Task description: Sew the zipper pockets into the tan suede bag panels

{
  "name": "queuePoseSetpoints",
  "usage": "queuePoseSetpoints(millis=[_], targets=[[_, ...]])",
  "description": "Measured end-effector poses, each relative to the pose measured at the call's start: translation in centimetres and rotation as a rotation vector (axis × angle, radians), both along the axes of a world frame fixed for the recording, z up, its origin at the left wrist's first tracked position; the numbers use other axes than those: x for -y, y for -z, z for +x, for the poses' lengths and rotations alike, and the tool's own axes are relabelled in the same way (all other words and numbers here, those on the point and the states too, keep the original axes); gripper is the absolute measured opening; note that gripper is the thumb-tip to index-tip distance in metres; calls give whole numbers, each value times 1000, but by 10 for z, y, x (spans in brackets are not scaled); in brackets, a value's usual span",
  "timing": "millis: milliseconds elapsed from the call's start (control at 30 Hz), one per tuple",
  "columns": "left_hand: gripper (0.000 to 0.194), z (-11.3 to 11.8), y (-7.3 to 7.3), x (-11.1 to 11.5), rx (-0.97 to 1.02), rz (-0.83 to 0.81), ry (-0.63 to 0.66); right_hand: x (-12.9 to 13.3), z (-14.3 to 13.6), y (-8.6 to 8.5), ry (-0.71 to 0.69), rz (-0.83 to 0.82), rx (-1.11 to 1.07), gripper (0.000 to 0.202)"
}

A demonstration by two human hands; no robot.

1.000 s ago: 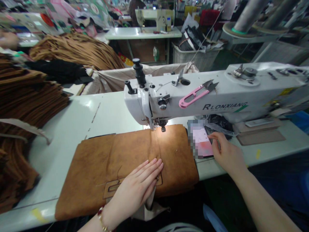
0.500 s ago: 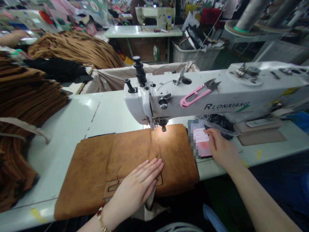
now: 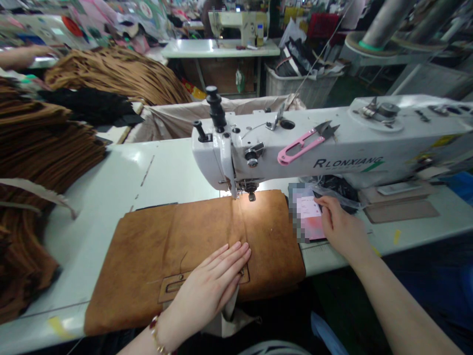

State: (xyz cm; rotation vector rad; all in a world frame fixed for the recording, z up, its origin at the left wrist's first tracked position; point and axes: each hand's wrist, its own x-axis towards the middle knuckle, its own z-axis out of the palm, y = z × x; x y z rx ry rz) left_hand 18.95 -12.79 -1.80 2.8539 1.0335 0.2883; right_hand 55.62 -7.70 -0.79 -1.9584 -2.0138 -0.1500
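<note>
Leather (image 3: 144, 246) is lying under my left hand (image 3: 212, 278), brown and folded thick, spreading out on both sides of my fingers. Those fingers are resting flat and straight on it, close together, gripping nothing. A framed slot (image 3: 173, 286) is showing left of them; its frame is running under my hand and coming out just right of my fingers. A loose thread (image 3: 183, 260) is curling beyond the slot. My bracelet (image 3: 157, 335) is circling the left wrist, and pale cloth (image 3: 238, 320) is hanging nearer me than those fingers.

My right hand (image 3: 342, 229) is reaching to the phone (image 3: 310, 214), which is lying just left of its fingers, its screen glowing white and pink. The forefinger is bending toward the upper right edge, the others are curling under; I cannot tell whether they are grasping the phone or merely touching it.

Beyond my left fingertips, the sewing machine (image 3: 258, 167) is standing over the leather's far edge, its lamp lighting the brown. Pink snips (image 3: 301, 150) are lying on its arm, beyond both hands. Flat boards (image 3: 402, 211) are lying right of my right fingers. Well left of my left fingers, a brown stack (image 3: 29, 143) is rising.
</note>
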Motion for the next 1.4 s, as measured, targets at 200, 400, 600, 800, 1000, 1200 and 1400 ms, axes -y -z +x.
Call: queuePoseSetpoints(millis=[200,400,600,800,1000,1200,1400], targets=[[58,0,-1,1,-11,14,-1,-4,-3,1,-15,-19,7,30],[58,-1,-1,2,-35,24,1,1,-3,-4,15,-6,-7,30],[58,0,-1,0,-16,17,3,20,0,1,-38,106,-39,25],[58,0,0,1,-25,16,2,33,2,8,-64,165,-63,26],[57,0,-2,1,-25,20,1,35,4,8,-45,134,-50,25],[58,0,-3,1,-23,26,-1,33,3,7,-39,137,-49,25],[57,0,-2,1,-23,25,-2,33,6,6,5,108,-31,26]])
